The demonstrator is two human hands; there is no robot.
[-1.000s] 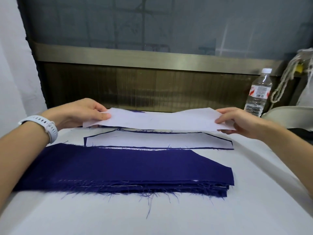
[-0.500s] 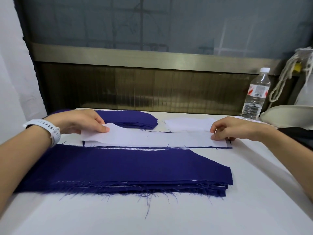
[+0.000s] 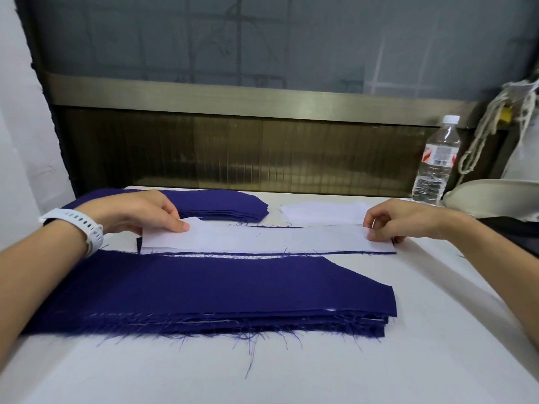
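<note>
On navy cloth (image 3: 335, 252), long white strip (image 3: 262, 237) (slanted end), both ends pinched

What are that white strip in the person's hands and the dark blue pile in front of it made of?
The white strip seems to be thin non-woven interfacing or paper with a matte finish. It lies flat with clean-cut edges and no fraying, so which of the two it is stays open. The dark blue pile looks like woven cloth, also matte, because loose threads fray out along its near edge.
</note>
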